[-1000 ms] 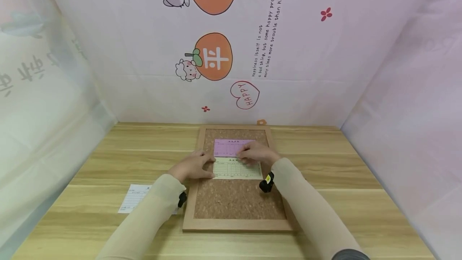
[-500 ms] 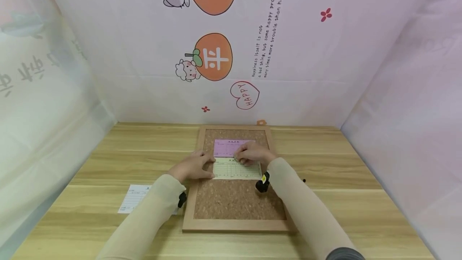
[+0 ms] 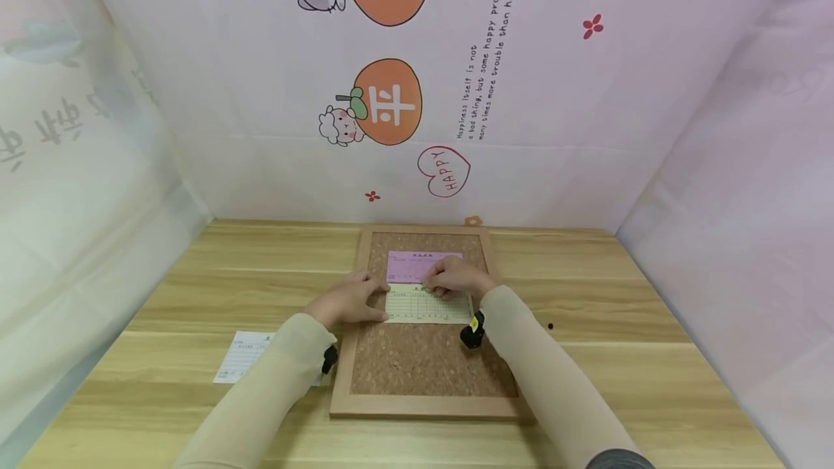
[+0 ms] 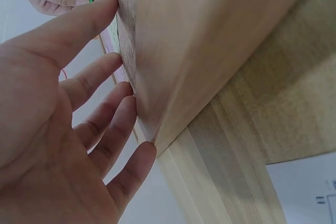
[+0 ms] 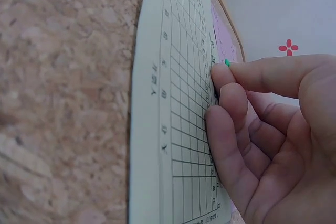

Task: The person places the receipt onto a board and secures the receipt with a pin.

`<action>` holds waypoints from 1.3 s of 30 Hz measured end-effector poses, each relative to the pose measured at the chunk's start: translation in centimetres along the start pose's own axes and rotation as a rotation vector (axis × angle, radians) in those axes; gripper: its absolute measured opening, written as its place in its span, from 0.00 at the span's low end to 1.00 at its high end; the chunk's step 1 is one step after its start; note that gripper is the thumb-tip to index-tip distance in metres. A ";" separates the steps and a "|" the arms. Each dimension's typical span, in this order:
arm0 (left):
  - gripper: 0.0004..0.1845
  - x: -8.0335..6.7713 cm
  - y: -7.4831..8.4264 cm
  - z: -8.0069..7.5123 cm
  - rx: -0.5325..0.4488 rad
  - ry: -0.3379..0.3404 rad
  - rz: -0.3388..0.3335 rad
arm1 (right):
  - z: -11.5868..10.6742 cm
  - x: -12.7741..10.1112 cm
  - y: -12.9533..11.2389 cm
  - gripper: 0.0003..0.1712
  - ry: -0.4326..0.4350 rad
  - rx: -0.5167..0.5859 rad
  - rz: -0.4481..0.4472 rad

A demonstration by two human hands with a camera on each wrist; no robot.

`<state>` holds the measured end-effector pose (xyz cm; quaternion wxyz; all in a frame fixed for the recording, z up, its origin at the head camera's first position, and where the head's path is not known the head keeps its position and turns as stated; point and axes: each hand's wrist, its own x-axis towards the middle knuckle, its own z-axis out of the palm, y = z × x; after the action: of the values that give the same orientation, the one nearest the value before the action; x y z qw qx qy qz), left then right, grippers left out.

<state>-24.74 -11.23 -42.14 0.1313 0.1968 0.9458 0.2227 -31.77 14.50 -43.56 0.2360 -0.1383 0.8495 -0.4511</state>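
Observation:
My right hand (image 3: 464,277) pinches a small green pushpin (image 5: 227,63) between thumb and finger, at the top edge of a pale yellow printed form (image 3: 407,307). Only a bit of green shows; the pin's point is hidden. Several of its other fingers rest against the form. My left hand (image 3: 345,300) is spread at the form's left side, thumb and fingertips touching the paper's edge and the board. Beneath lies a wood-framed corkboard (image 3: 430,360). A pink printed form (image 3: 405,266) sits on the cork just above the yellow one, partly behind the right hand.
On the wooden table (image 3: 625,382), a white printed form (image 3: 242,359) lies left of the board, partly covered by the left sleeve. A small black dot (image 3: 550,326) is to the right of the board. Printed cloth walls (image 3: 534,179) stand at the back and sides.
The right hand has shifted slightly left along the yellow form's top edge, then stayed there. The left hand and the forms have kept their places.

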 end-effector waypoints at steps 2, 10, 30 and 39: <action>0.29 0.0 0.0 0.0 -0.003 0.001 -0.001 | 0.0 0.0 -0.1 0.11 0.004 -0.005 0.005; 0.29 -0.1 0.0 -0.1 0.002 -0.002 -0.002 | 0.2 -0.1 -0.3 0.09 0.009 -0.031 0.013; 0.30 0.0 0.0 0.0 -0.002 0.003 -0.007 | 0.1 0.5 0.3 0.08 -0.019 0.007 0.025; 0.29 0.1 0.0 0.0 0.017 0.013 0.012 | 0.1 0.1 -0.1 0.08 -0.021 0.010 0.026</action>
<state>-24.85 -11.20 -42.15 0.1219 0.2019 0.9473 0.2166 -31.78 14.39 -43.55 0.2514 -0.1309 0.8465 -0.4506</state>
